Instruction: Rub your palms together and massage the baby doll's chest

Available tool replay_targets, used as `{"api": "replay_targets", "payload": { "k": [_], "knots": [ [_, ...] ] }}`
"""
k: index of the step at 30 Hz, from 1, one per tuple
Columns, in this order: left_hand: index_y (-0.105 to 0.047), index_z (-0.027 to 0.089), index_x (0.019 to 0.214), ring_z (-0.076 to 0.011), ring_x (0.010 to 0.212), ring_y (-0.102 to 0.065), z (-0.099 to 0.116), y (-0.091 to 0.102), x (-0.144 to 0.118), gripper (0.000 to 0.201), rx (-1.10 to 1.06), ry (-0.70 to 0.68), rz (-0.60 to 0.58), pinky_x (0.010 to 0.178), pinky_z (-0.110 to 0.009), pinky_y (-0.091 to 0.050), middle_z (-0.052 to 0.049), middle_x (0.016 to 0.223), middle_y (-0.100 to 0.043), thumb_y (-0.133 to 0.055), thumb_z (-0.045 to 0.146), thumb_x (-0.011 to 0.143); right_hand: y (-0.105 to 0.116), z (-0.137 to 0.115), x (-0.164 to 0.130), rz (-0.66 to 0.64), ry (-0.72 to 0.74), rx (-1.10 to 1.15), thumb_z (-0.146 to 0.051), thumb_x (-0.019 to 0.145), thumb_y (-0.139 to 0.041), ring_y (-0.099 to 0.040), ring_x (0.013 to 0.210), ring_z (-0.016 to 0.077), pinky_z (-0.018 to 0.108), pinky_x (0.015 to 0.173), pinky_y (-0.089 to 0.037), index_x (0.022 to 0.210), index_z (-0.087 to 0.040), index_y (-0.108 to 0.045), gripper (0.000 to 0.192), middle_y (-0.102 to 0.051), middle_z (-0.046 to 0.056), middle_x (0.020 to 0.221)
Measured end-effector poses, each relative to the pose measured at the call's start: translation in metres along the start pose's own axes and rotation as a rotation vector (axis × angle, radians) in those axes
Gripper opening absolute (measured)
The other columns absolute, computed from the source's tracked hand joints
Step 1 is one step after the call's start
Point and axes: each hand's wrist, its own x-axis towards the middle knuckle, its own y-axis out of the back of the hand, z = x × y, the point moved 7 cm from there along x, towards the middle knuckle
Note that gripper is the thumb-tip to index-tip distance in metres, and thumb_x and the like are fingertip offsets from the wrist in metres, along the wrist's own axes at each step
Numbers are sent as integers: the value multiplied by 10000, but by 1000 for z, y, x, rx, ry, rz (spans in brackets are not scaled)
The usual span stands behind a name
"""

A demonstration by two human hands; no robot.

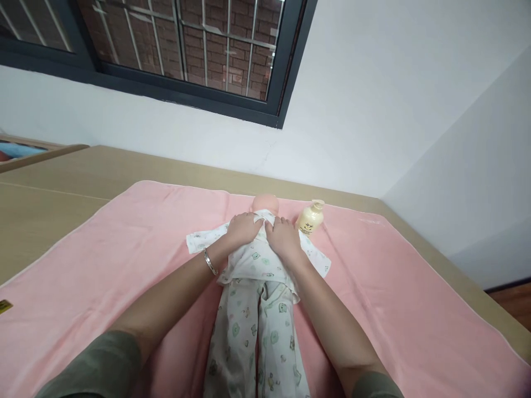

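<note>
A: Entries, left to right?

B: Pink towel [124, 249], spread over the table [50, 188]. Left hand [243, 229], bracelet at wrist, grip released, palm flat on the chest of the doll [255, 265]. The doll lies face-up mid-towel in printed top and trousers. Right hand [284, 237], grip likewise released, resting beside the left. Cream pump bottle [310, 217], upright, just beside the doll's shoulder.

A: Risks?

B: Probably the bottle: a sideways sweep of the right hand could topple it.

head cam | looks forward-down | close over pink towel [124, 249] | wall and window [186, 50] beyond
</note>
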Motion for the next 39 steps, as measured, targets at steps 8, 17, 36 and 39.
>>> {"api": "replay_targets", "payload": {
  "k": [8, 17, 36, 39],
  "knots": [
    [-663, 160, 1167, -304, 1157, -668, -5, -6, 3, 501, 44, 65, 56, 1019, -423, -445, -156, 1199, -735, -313, 474, 993, -2, 3, 4, 8, 45, 59, -424, 1026, -315, -528, 1311, 357, 514, 1136, -295, 1294, -75, -600, 524, -632, 234, 1353],
    [-628, 124, 1208, -316, 1202, -627, 7, -5, -7, 435, 99, 29, 90, 1059, -444, -413, -182, 1239, -699, -334, 376, 1009, -3, 8, 10, -5, 35, 106, -443, 1009, -352, -549, 1296, 339, 495, 1147, -286, 1242, -115, -634, 491, -664, 210, 1317],
    [-662, 103, 1127, -301, 1128, -660, 7, -3, -1, 434, 33, -60, 51, 1003, -407, -459, -182, 1165, -725, -305, 317, 1004, -3, -8, -9, -21, 54, -34, -375, 1037, -294, -441, 1391, 380, 555, 1164, -260, 1397, -49, -507, 531, -491, 259, 1505],
    [-625, 61, 1223, -339, 1217, -612, 17, -3, -13, 448, 115, -52, 71, 1066, -458, -415, -222, 1249, -686, -328, 310, 999, -4, 3, 1, -64, 68, 37, -413, 1041, -256, -475, 1363, 355, 520, 1132, -310, 1350, -85, -553, 540, -551, 230, 1458]
  ]
}}
